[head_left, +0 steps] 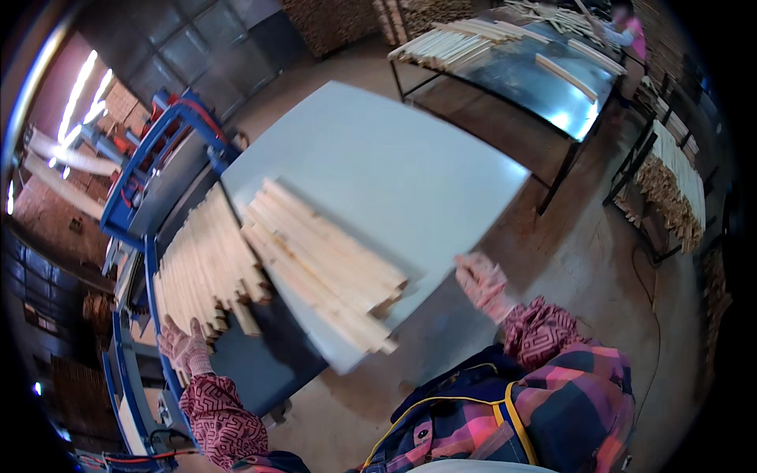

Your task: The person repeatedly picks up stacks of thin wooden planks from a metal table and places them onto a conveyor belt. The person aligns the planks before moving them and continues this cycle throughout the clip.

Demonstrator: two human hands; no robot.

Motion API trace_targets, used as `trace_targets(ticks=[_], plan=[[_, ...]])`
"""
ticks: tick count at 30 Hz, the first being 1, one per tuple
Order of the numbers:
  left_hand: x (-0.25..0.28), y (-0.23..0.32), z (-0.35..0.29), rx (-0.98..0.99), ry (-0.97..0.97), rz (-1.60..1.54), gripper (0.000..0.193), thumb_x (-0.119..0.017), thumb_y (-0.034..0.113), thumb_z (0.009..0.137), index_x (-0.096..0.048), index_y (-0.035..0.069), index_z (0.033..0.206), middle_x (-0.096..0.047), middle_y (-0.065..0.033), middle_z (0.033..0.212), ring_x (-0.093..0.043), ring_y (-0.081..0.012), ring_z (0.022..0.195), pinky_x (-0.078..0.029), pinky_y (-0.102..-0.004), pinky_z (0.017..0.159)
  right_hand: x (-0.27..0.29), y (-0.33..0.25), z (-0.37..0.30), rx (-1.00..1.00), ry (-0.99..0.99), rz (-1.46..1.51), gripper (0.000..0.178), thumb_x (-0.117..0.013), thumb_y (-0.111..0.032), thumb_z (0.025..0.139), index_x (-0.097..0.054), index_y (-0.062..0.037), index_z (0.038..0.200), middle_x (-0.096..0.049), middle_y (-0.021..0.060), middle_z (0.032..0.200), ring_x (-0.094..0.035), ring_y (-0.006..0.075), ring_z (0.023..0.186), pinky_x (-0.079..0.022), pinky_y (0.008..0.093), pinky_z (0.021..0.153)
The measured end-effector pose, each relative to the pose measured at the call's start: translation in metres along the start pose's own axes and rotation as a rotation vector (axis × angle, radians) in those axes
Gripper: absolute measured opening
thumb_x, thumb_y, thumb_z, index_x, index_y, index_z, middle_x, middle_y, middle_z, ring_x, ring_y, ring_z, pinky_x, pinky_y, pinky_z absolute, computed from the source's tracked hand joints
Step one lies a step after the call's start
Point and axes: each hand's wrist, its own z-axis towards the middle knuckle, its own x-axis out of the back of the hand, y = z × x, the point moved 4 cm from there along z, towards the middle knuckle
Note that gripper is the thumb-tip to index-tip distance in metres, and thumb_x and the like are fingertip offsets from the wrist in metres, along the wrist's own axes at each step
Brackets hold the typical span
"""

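My left hand [183, 348], in a patterned work glove, hovers open just below a row of pale wooden slats [203, 268] lying on the blue machine bed [132, 213]. My right hand [481, 281], also gloved, hangs open in the air beside the near right edge of a white table [378, 158], holding nothing. A second stack of wooden slats [323, 264] lies on the near end of that white table, its ends reaching close to the table's corner. Neither hand touches any wood.
A dark metal table [544, 79] with more slats stands at the back, where another person in pink [627, 31] works. Racks of stacked wood [670, 189] line the right side. Concrete floor lies between the tables.
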Motion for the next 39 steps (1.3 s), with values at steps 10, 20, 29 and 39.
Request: trace_targets(ticks=[10,20,29,39], plan=[[0.126,0.492,-0.186,-0.741,-0.050,-0.229,0.082,-0.050,0.059,0.083,-0.019,0.020,0.148,-0.025,-0.0114,0.152,-0.017,-0.0308,0.141,-0.007,-0.0422,0.116,0.206,0.262,-0.092,-0.663,0.057,0.179,0.026,-0.060,-0.022,0.084,-0.067,-0.0080,0.105,-0.066,0.0147,0.101,-0.063,0.0284,0.095,-0.049,0.0356,0.084],[0.129,0.843,-0.298,-1.023,-0.215,-0.199,0.067,-0.054,0.053,0.083,-0.043,0.014,0.136,-0.047,-0.0125,0.136,-0.036,-0.0322,0.129,-0.024,-0.0414,0.109,0.256,0.420,0.095,-0.628,0.375,0.371,0.028,-0.061,-0.018,0.086,-0.065,-0.0022,0.108,-0.064,0.0042,0.084,-0.058,0.0109,0.071,-0.049,0.0253,0.065],[0.121,1.071,-0.328,-1.049,-0.758,-0.743,0.069,-0.054,0.055,0.082,-0.048,0.007,0.132,-0.051,-0.0195,0.131,-0.047,-0.0326,0.124,-0.037,-0.0382,0.102,0.385,0.593,0.207,-0.935,0.355,0.204,0.028,-0.059,-0.017,0.083,-0.066,-0.0018,0.106,-0.061,0.0043,0.076,-0.057,0.0119,0.065,-0.049,0.0255,0.060],[0.109,1.210,-0.266,-0.720,-0.840,-0.891,0.069,-0.048,0.051,0.090,-0.036,0.008,0.142,-0.039,-0.0129,0.144,-0.037,-0.0263,0.133,-0.030,-0.0323,0.107,0.354,0.770,0.401,-0.997,0.280,0.526,0.033,-0.058,-0.017,0.086,-0.060,0.0008,0.113,-0.059,0.0036,0.078,-0.053,0.0120,0.063,-0.045,0.0255,0.057]])
